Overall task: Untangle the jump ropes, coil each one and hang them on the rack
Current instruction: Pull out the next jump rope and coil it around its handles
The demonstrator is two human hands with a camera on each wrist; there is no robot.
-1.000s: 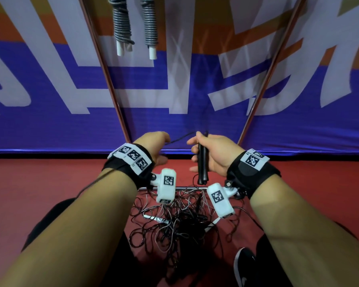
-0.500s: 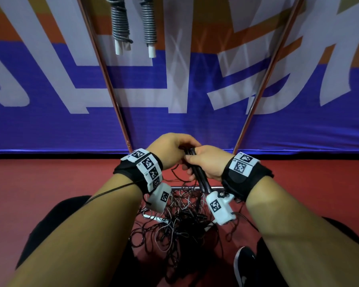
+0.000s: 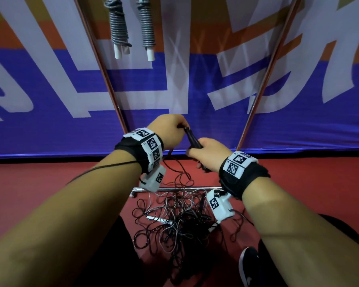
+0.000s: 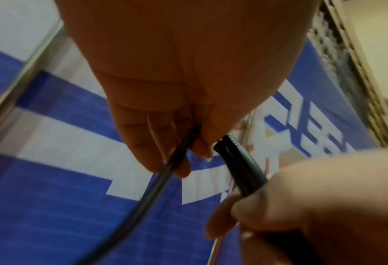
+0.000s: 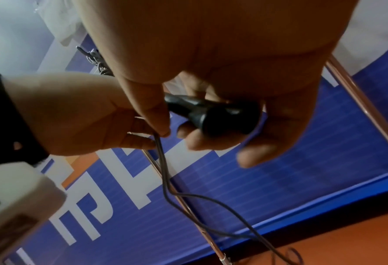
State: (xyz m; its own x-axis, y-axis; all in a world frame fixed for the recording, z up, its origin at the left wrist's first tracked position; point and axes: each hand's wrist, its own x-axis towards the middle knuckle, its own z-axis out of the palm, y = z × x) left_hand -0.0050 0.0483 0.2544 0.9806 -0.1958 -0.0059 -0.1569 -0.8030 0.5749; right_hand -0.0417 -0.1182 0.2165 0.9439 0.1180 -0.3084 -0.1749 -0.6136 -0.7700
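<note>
My right hand (image 3: 207,154) grips the black handles (image 3: 192,137) of a jump rope (image 5: 213,114), tilted up to the left. My left hand (image 3: 170,131) pinches the thin black cord (image 4: 172,161) right by the handles' top end (image 4: 238,161). From there the cord (image 5: 163,170) drops to the tangled pile of black and grey ropes (image 3: 178,220) on the red floor between my feet. Two coiled grey ropes with white handles (image 3: 118,27) (image 3: 146,27) hang from the rack at top.
The rack's copper-coloured legs (image 3: 104,75) (image 3: 263,90) slant up on both sides, and its low metal bar (image 3: 174,189) lies across the floor behind the pile. A blue, white and orange banner (image 3: 195,90) stands behind. My black shoe (image 3: 248,266) is at lower right.
My hands came together from apart, then rose a little. The left hand has taken the cord at the handles' top, and the handles have tilted from upright to slanted.
</note>
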